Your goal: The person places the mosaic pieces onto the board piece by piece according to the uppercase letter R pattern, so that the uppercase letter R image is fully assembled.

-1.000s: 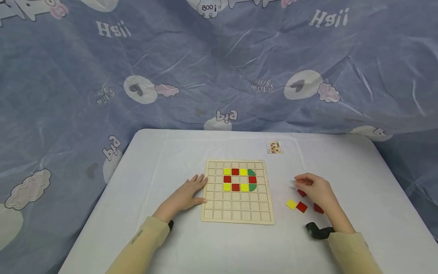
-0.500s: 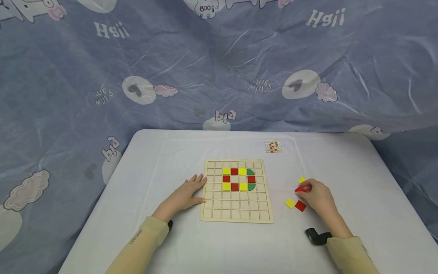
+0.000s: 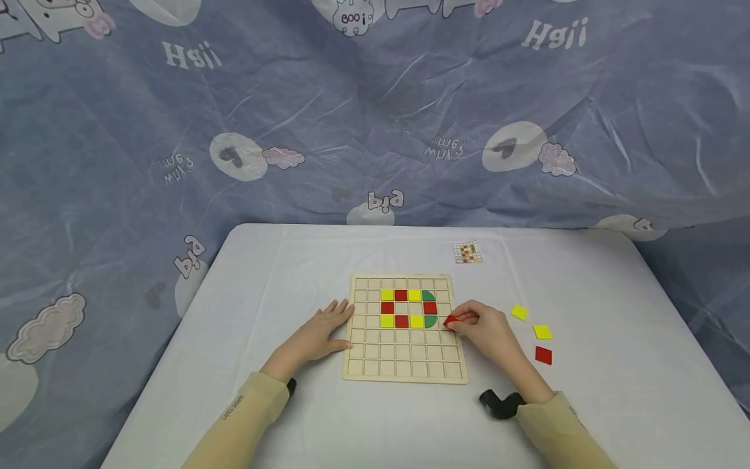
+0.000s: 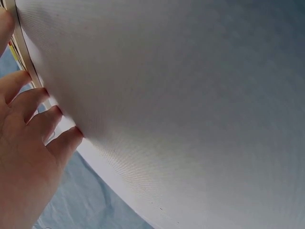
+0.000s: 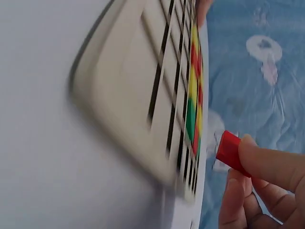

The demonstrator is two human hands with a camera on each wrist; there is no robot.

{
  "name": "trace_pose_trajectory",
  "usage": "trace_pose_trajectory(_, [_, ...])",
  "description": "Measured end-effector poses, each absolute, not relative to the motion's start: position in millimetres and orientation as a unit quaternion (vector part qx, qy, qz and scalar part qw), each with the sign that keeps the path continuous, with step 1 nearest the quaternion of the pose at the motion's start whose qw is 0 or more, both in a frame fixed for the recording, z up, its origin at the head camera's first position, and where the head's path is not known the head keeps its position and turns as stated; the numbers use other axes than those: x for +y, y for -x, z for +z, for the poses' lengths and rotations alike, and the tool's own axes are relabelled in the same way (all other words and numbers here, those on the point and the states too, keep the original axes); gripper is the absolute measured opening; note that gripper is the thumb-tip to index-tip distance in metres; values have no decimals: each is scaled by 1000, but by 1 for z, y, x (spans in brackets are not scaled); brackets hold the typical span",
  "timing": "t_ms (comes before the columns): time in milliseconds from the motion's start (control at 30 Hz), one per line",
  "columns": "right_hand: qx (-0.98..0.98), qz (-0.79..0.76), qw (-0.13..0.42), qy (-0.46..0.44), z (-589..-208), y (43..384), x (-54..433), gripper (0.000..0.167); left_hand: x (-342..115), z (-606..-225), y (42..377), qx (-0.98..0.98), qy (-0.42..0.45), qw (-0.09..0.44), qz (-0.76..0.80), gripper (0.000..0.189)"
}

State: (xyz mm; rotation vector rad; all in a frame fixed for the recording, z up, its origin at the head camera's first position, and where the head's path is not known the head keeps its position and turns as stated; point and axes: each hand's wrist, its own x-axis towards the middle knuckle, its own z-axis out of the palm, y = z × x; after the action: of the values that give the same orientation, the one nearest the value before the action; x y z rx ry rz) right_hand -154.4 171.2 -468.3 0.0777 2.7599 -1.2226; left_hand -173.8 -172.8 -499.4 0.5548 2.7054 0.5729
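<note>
A square wooden grid board [image 3: 404,368] lies on the table, with red, yellow and green tiles forming a ring in its cells. Its left edge is touched by the spread, fairly straight fingers of my left hand [image 3: 313,335], which also show in the left wrist view [image 4: 28,143]. Between thumb and fingers my right hand [image 3: 486,329] pinches a small red tile [image 5: 231,150]. In the head view that tile appears over the board's right edge; in the right wrist view it is raised off the board. Its full outline is partly covered by the fingers.
Right of my right hand lie two loose yellow tiles, the upper yellow tile [image 3: 519,312] and the lower yellow tile [image 3: 542,332], plus a red tile [image 3: 543,355]. A small patterned card [image 3: 467,253] lies behind the board. A black wrist device [image 3: 500,404] sits under the right forearm.
My right hand has picked up a red tile and moved left to the board's edge. Its arm now covers where a yellow and a red tile lay. The left hand stays put.
</note>
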Motion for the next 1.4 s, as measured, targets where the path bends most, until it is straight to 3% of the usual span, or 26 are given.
trace_pose_trajectory(300, [895, -439, 70, 33, -480, 160, 100, 13, -173, -499, 173, 945, -197, 161, 205, 81])
trace_pose_trajectory(567, [894, -435, 80, 74, -492, 162, 72, 8, -172, -498, 174, 945, -194, 165, 206, 82])
trace_pose_trajectory(1133, [929, -354, 40, 105, -490, 159, 61, 3, -174, -496, 173, 943, -194, 170, 211, 81])
trace_pose_trajectory(1400, [915, -397, 35, 65, -475, 151, 97, 13, -173, -496, 173, 944, -194, 169, 207, 81])
